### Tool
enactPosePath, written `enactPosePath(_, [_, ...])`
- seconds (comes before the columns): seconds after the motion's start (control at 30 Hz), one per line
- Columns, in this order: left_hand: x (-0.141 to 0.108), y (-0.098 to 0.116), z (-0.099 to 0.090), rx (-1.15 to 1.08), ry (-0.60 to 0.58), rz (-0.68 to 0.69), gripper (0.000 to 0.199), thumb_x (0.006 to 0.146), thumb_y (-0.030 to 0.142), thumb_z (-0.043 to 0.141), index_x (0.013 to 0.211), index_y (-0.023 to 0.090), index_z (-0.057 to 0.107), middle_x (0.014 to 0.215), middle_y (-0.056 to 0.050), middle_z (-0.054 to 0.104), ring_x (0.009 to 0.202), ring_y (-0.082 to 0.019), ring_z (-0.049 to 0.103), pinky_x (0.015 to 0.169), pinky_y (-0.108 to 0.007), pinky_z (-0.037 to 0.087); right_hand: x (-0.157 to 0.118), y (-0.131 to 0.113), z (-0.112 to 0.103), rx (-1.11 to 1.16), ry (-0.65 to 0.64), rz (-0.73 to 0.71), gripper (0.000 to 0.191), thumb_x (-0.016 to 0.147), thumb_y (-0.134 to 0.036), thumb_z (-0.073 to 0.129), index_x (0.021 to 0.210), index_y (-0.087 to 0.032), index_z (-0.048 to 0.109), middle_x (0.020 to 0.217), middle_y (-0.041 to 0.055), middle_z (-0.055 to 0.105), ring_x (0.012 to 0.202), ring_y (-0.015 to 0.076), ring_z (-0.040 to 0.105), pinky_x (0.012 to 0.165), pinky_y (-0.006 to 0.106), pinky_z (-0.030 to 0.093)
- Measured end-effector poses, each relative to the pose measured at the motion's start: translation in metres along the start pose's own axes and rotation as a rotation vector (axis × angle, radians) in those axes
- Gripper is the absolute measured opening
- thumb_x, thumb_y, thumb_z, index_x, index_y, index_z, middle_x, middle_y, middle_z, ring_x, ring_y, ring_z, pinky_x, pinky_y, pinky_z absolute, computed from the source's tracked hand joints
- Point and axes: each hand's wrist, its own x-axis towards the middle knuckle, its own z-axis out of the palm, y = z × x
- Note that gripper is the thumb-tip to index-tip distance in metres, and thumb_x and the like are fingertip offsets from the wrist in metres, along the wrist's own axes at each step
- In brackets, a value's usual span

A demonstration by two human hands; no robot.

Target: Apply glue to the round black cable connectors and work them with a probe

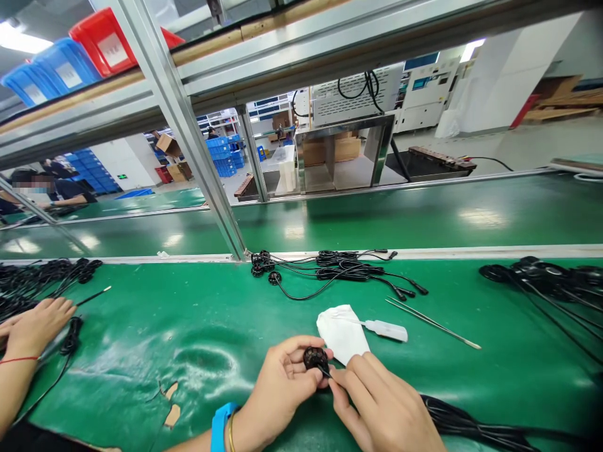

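Observation:
Between the thumb and fingers of my left hand [277, 389] is a small round black cable end [315, 358], like a sensor or camera head. My right hand [377, 402] pinches the black cable [326, 371] right where it leaves that round part. Just beyond my fingers lies a folded white cloth or tissue [343, 333], with a small white dropper bottle [387, 330] resting against it. Metal tweezers [433, 322] lie farther right. A coiled bundle of black cable [461, 417] runs out beside my right hand.
Several black cables with round heads [330, 267] lie by the table's back rail. More black cables are heaped at the right [541, 282] and left [38, 282]. A co-worker's hand [42, 326] is at the left. A metal post [188, 132] rises behind.

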Motion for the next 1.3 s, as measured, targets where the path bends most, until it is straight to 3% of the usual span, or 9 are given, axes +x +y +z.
enactPosePath(0.3, [-0.006, -0.008, 0.003, 0.121, -0.008, 0.058, 0.056, 0.083, 0.037, 0.074, 0.135, 0.02, 0.06, 0.127, -0.014, 0.069, 0.113, -0.029, 0.067, 0.098, -0.038, 0.053, -0.001, 0.0, 0.004, 0.002, 0.013, 0.035, 0.019, 0.095, -0.008, 0.049, 0.082, -0.017, 0.059, 0.068, 0.0019, 0.05, 0.064, 0.0163, 0.049, 0.059, 0.029, 0.035])
enactPosePath(0.47, [-0.005, -0.009, 0.003, 0.153, -0.006, 0.084, 0.053, 0.085, 0.031, 0.072, 0.135, 0.021, 0.06, 0.125, -0.011, 0.071, 0.115, -0.029, 0.066, 0.102, -0.038, 0.051, -0.003, 0.002, 0.007, 0.042, 0.018, 0.063, 0.019, 0.095, -0.008, 0.048, 0.082, -0.017, 0.058, 0.069, 0.002, 0.051, 0.064, 0.0154, 0.05, 0.06, 0.028, 0.036])
enactPosePath(0.77, [-0.007, -0.011, 0.0, 0.254, -0.008, 0.099, 0.051, 0.087, 0.026, 0.068, 0.137, 0.021, 0.059, 0.115, -0.009, 0.075, 0.108, -0.03, 0.069, 0.095, -0.037, 0.055, -0.006, -0.002, 0.01, 0.013, 0.001, 0.033, 0.017, 0.097, -0.01, 0.049, 0.087, -0.016, 0.061, 0.07, 0.0025, 0.052, 0.064, 0.016, 0.048, 0.061, 0.029, 0.034])
enactPosePath(0.93, [-0.005, -0.006, -0.001, 0.159, -0.012, 0.055, 0.053, 0.082, 0.029, 0.075, 0.132, 0.019, 0.062, 0.12, -0.012, 0.073, 0.109, -0.03, 0.068, 0.096, -0.039, 0.054, -0.006, 0.0, 0.004, -0.044, -0.026, 0.047, 0.01, 0.096, -0.014, 0.054, 0.091, -0.018, 0.062, 0.072, 0.0022, 0.055, 0.065, 0.0169, 0.049, 0.065, 0.031, 0.035])
enactPosePath(1.13, [0.0, 0.0, -0.003, 0.048, -0.072, -0.011, 0.059, 0.075, 0.034, 0.082, 0.127, 0.013, 0.065, 0.114, -0.017, 0.074, 0.111, -0.031, 0.067, 0.096, -0.042, 0.052, -0.002, 0.01, -0.004, 0.153, -0.066, 0.136, 0.01, 0.098, -0.018, 0.051, 0.1, -0.019, 0.06, 0.081, 0.0033, 0.062, 0.072, 0.0164, 0.059, 0.064, 0.028, 0.042])
enactPosePath(1.3, [-0.001, -0.002, -0.004, 0.041, -0.047, -0.025, 0.055, 0.072, 0.033, 0.085, 0.12, 0.013, 0.066, 0.112, -0.017, 0.075, 0.105, -0.028, 0.069, 0.097, -0.042, 0.05, -0.002, 0.014, -0.005, 0.249, -0.126, 0.15, 0.012, 0.098, -0.014, 0.05, 0.098, -0.021, 0.059, 0.084, 0.0034, 0.063, 0.075, 0.0161, 0.061, 0.067, 0.027, 0.045])
